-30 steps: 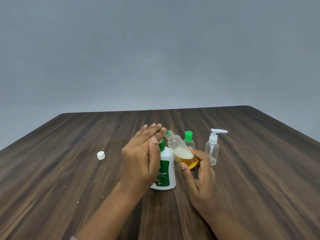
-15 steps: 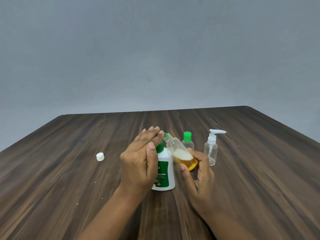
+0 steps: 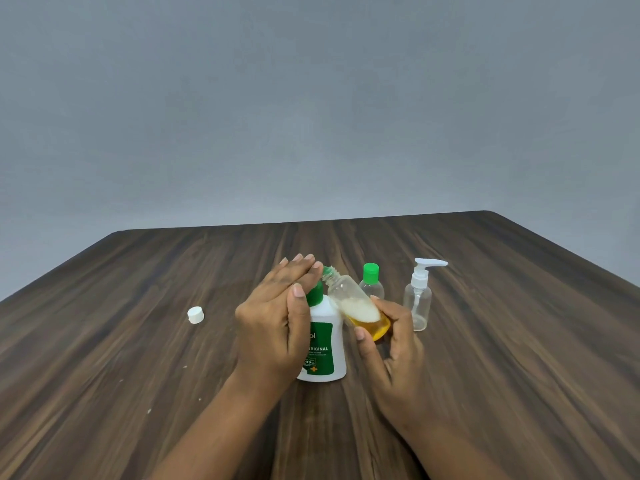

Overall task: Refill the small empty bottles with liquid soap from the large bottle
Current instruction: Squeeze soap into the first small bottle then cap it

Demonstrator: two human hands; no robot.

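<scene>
Right hand (image 3: 391,348) grips the base of a small clear bottle (image 3: 349,299), thumb on the near side, fingers curled round the far side. The bottle leans toward eleven o'clock, uncapped neck up, with yellow soap pooled at the bottom and pale foam above it. Left hand (image 3: 277,320) is flat and wide, fingers straight and together, tips just beside that open neck; touching or not, I cannot tell. Behind the left palm stands the large white bottle (image 3: 325,348), upright, green cap on. At one o'clock from the right hand, a small green-capped bottle (image 3: 372,291); at two o'clock, a clear pump bottle (image 3: 418,303). Out at nine o'clock from the left hand, a white cap (image 3: 195,314) lies alone on the wooden table (image 3: 138,375).
</scene>
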